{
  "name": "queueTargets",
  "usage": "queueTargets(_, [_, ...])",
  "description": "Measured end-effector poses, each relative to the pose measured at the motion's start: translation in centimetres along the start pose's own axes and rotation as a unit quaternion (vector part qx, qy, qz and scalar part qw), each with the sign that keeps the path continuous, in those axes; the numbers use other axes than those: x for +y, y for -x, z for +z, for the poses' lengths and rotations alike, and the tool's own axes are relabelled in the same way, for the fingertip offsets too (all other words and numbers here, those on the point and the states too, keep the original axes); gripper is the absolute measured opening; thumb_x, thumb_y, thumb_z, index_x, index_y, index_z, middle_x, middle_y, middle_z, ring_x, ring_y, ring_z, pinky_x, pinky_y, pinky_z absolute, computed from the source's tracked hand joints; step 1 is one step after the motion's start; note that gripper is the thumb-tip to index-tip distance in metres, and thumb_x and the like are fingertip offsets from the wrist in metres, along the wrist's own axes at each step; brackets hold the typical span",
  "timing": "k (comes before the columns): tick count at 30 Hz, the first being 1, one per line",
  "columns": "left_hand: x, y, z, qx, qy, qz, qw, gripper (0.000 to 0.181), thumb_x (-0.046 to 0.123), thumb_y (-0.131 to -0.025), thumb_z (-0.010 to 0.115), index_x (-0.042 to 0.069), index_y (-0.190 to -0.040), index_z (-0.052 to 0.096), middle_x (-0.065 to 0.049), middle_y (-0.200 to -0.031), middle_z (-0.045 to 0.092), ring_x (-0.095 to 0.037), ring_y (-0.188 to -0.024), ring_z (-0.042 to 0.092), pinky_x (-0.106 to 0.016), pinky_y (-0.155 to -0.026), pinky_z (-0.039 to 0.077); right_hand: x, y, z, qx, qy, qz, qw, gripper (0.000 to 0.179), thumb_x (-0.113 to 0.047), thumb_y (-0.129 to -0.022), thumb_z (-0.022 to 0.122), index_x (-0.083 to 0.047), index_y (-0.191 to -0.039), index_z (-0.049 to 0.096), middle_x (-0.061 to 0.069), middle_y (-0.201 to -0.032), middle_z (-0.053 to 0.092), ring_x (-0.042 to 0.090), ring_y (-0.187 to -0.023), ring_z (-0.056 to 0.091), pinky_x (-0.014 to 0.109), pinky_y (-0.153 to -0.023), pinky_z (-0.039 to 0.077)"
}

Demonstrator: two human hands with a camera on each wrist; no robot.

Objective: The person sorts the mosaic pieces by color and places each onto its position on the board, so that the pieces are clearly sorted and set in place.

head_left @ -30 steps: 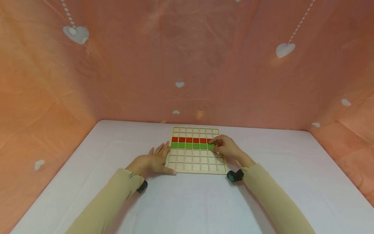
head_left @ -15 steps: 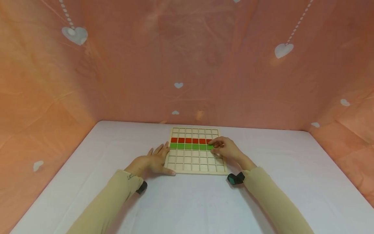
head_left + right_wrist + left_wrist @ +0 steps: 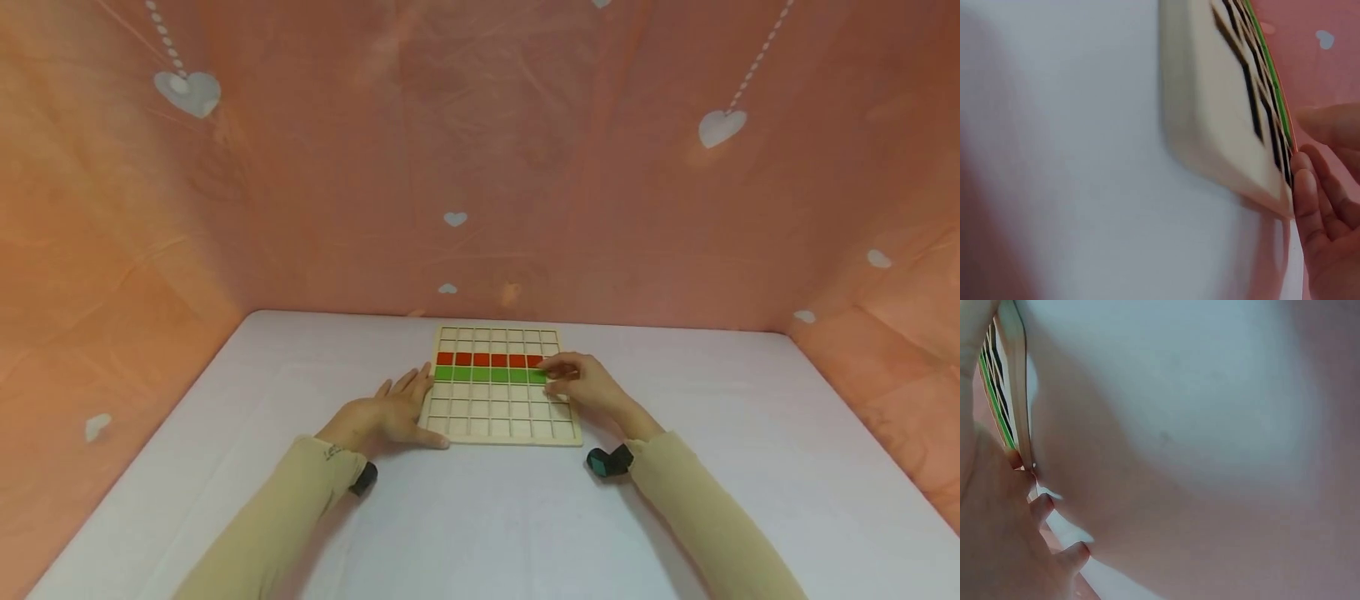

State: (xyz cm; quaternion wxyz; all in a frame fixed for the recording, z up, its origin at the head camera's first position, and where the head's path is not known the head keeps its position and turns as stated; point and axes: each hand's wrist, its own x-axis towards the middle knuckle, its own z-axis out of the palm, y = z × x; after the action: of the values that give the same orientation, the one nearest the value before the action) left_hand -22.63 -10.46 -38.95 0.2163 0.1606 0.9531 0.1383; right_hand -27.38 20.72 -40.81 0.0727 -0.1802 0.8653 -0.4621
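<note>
A square wooden grid board (image 3: pixel 489 427) lies on the table in the head view. A row of red tiles (image 3: pixel 482 360) crosses it, with a row of green tiles (image 3: pixel 482 375) just below. My left hand (image 3: pixel 390 417) rests spread at the board's left edge, its thumb near the front corner. Over the right end of the coloured rows is my right hand (image 3: pixel 588 383), index finger and thumb apart and no tile visible between them. The right hand hides the last cells of both rows. In the right wrist view, its fingers (image 3: pixel 1310 206) are at the board's side.
A white cloth covers the table (image 3: pixel 480 525). Behind it hangs a pink-orange curtain (image 3: pixel 337 208) with white hearts, which also closes off both sides. Black devices sit at the left cuff (image 3: pixel 365 479) and right cuff (image 3: pixel 609 461).
My right hand has shifted slightly right relative to the board, its thumb and index finger a little farther apart. The left hand stays at the board's edge.
</note>
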Motion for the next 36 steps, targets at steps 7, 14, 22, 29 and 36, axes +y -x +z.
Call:
queueTargets(7, [-0.2, -0.2, -0.3, 0.003, -0.01, 0.007, 0.9999, 0.11, 0.057, -0.08, 0.068, -0.002, -0.152, 0.009, -0.018, -0.161, -0.003, -0.035, -0.148, 0.002, -0.056, -0.118, 0.006, 0.4, 0.4, -0.2, 0.026, -0.015, 0.007, 0.9995, 0.034, -0.006, -0.085, 0.069, 0.005, -0.117, 0.063, 0.022, -0.111, 0.066, 0.029, -0.101, 0.062, 0.031, -0.088, 0.048])
queueTargets(14, [-0.4, -0.3, -0.4, 0.008, -0.013, 0.015, 0.9998, 0.11, 0.058, -0.08, 0.068, -0.003, -0.151, 0.01, -0.019, -0.161, 0.0, -0.037, -0.148, 0.005, -0.057, -0.118, 0.01, 0.7, 1.2, -0.6, 0.048, -0.006, 0.019, 0.9987, 0.031, -0.007, -0.087, 0.067, 0.003, -0.116, 0.064, 0.02, -0.108, 0.068, 0.027, -0.097, 0.063, 0.03, -0.086, 0.049])
queueTargets(22, [0.0, 0.1, -0.8, 0.008, -0.021, 0.022, 0.9995, 0.106, 0.055, -0.082, 0.067, -0.005, -0.151, 0.012, -0.022, -0.16, 0.004, -0.04, -0.146, 0.009, -0.057, -0.117, 0.012, 0.8, 1.7, -1.1, 0.052, 0.061, 0.035, 0.9962, 0.028, -0.008, -0.085, 0.067, -0.001, -0.112, 0.066, 0.015, -0.106, 0.066, 0.025, -0.098, 0.059, 0.037, -0.087, 0.048])
queueTargets(29, [0.0, 0.5, -1.1, 0.003, -0.021, 0.029, 0.9994, 0.101, 0.049, -0.083, 0.068, -0.005, -0.15, 0.015, -0.023, -0.159, 0.006, -0.041, -0.146, 0.012, -0.058, -0.117, 0.014, 0.8, 2.6, -1.6, 0.048, 0.108, 0.024, 0.9927, 0.025, -0.01, -0.088, 0.066, -0.002, -0.112, 0.066, 0.013, -0.107, 0.066, 0.026, -0.099, 0.059, 0.038, -0.086, 0.047])
queueTargets(36, [-0.6, 0.8, -1.4, 0.013, -0.022, 0.029, 0.9992, 0.091, 0.048, -0.088, 0.063, -0.003, -0.15, 0.021, -0.023, -0.159, 0.009, -0.04, -0.146, 0.013, -0.057, -0.117, 0.014, 1.0, 3.4, -2.2, 0.047, 0.161, -0.022, 0.9856, 0.022, -0.005, -0.087, 0.063, -0.001, -0.108, 0.066, 0.013, -0.104, 0.063, 0.025, -0.093, 0.058, 0.038, -0.082, 0.048])
